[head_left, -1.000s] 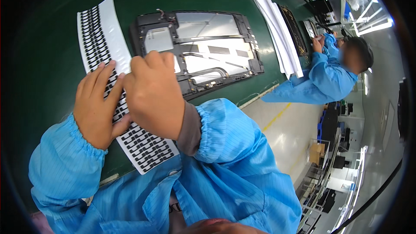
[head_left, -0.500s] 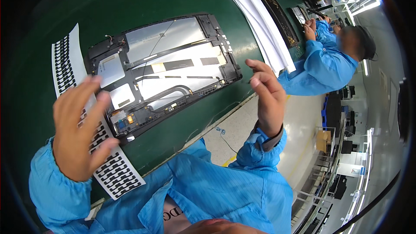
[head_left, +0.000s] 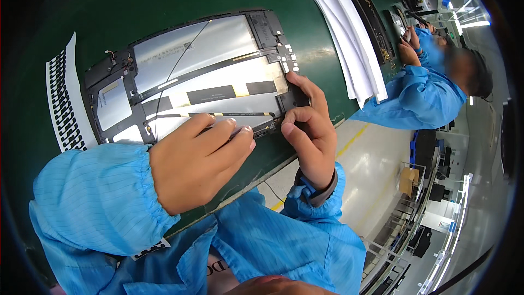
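An opened tablet-like device [head_left: 191, 49] lies on the green table, with silver panels, a black frame, dark strips and a thin cable across it. My left hand [head_left: 191, 166] rests over its near edge, fingers bent and slightly apart, the thumb hidden beneath. At the device's near right corner is my right hand [head_left: 316, 142]. Its index finger reaches along the right edge, while thumb and middle finger are pinched together. Whatever lies between them is too small to make out. Left of the device is a white sheet [head_left: 66, 101] with rows of black pieces, partly covered by my left sleeve.
White paper sheets [head_left: 344, 38] lie on the table to the right, beside a long black part [head_left: 372, 22] with gold-coloured bits. Past them, a co-worker in a blue smock [head_left: 420, 95] handles something small. The near table edge [head_left: 240, 186] runs below my hands.
My left hand has moved right from above the sheet onto the device's near edge. My right hand has come left to the device's corner. The view has shifted slightly.
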Tool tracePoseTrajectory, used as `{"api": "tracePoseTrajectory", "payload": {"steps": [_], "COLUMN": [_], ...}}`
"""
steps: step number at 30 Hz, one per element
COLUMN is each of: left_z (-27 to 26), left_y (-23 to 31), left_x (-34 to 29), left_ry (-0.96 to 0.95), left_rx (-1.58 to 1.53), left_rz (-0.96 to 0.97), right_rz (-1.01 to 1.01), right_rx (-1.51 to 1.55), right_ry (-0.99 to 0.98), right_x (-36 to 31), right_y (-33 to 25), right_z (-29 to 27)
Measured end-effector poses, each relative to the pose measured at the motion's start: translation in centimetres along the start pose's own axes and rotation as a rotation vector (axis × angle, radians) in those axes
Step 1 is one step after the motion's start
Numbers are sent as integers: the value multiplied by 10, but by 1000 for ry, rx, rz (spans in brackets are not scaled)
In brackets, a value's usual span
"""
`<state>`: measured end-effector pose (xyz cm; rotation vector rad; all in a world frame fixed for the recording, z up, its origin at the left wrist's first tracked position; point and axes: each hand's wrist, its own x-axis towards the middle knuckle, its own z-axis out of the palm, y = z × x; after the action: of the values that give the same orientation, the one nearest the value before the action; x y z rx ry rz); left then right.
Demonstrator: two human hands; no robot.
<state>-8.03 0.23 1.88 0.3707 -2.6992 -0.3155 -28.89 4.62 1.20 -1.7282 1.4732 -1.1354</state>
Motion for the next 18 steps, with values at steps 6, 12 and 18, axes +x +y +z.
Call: {"api": "tracePoseTrajectory", "payload": {"steps": [6, 12, 18], "left_z": [0, -1, 0], "left_y": [0, 0, 0], "left_x": [1, 0, 1], "left_ry": [11, -4, -12], "left_rx": [-30, -12, 15], "left_rz": [-17, -19, -14], "right_rz": [-16, -31, -38], "right_rx": [-62, -104, -99], "right_ry": [4, 23, 34], "right_x": [-1, 0, 0], "right_y": [1, 1, 3], "right_z": [1, 5, 4]}}
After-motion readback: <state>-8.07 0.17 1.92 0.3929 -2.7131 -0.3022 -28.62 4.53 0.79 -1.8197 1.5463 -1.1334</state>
